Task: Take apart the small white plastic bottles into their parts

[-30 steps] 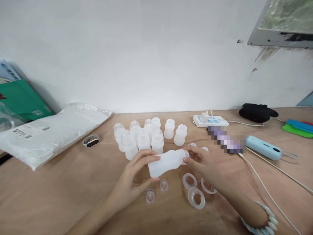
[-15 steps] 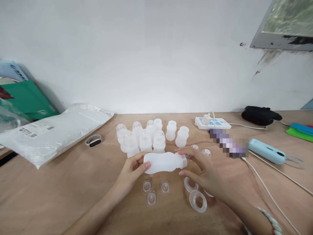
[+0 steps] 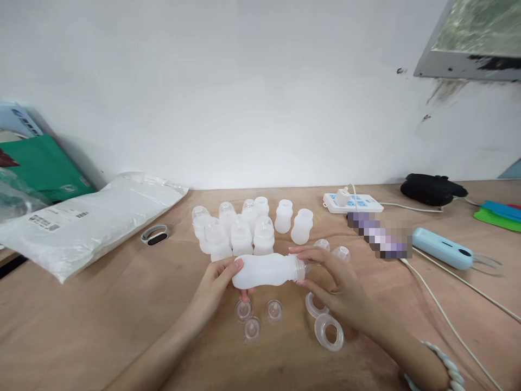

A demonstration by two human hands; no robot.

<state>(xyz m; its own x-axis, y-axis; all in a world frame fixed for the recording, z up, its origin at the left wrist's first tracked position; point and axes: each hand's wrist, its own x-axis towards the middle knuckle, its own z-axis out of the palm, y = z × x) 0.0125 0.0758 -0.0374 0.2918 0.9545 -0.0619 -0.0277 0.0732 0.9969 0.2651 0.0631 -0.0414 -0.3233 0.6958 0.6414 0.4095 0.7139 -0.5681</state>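
Observation:
A milky white baby bottle (image 3: 262, 270) lies level between my hands. My left hand (image 3: 223, 274) is closed round its base at the left end. At the neck end, my right hand (image 3: 331, 274) grips a clear collar ring (image 3: 300, 268) between thumb and fingers, and part of a clear nipple pokes out past it. Just below the bottle lie clear nipples (image 3: 274, 310) on the table. Loose collar rings (image 3: 329, 332) rest below my right hand, partly overlapping. Behind the bottle stand several capped bottles (image 3: 241, 233) and a few uncapped bottles (image 3: 302, 226).
Clear domed caps (image 3: 341, 253) sit right of the bottles. A white plastic parcel (image 3: 93, 217) and a fitness band (image 3: 155, 235) are at left. Along the right are a power strip (image 3: 353, 203), a light blue device (image 3: 443, 248), cables and a black pouch (image 3: 433, 188).
The bottle has shifted slightly left, and my left fingers have changed position round its base. My right fingers have moved left with the collar at the neck.

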